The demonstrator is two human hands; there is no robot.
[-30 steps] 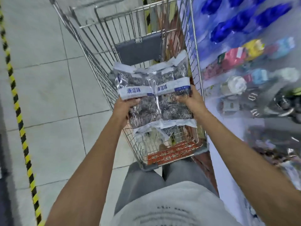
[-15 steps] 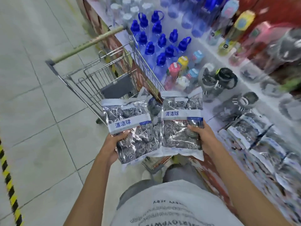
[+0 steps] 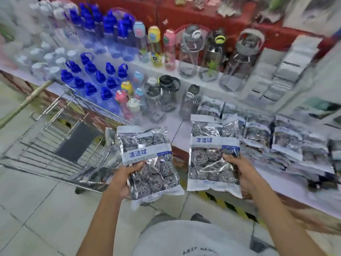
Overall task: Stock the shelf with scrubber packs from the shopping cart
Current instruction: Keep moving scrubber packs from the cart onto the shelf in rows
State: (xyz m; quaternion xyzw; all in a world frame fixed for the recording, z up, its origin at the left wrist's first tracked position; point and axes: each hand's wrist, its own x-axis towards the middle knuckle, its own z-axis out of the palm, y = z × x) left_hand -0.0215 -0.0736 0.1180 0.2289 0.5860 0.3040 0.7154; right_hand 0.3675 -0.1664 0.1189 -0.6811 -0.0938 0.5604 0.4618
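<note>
I hold two clear packs of steel-wool scrubbers with white-and-blue labels. My left hand (image 3: pixel 124 179) grips the left scrubber pack (image 3: pixel 150 164) by its lower left side. My right hand (image 3: pixel 240 171) grips the right scrubber pack (image 3: pixel 210 157) by its right edge, just in front of the white shelf (image 3: pixel 178 130). Several more scrubber packs (image 3: pixel 284 145) lie in a row on the shelf to the right. The wire shopping cart (image 3: pixel 53 137) stands at the left, with more packs (image 3: pixel 96 174) showing at its near end.
Blue-capped bottles (image 3: pixel 92 80), coloured children's bottles (image 3: pixel 155 48) and large clear jugs (image 3: pixel 214 56) fill the shelf tiers behind. Stacked grey boxes (image 3: pixel 276 71) sit at the upper right. A yellow-black striped strip (image 3: pixel 227 204) runs along the shelf base. Tiled floor (image 3: pixel 36 209) lies to the left.
I have turned from the cart toward the shelf. The two packs, held together over the cart a second ago, are now apart, one in each hand, in front of the shelf.
</note>
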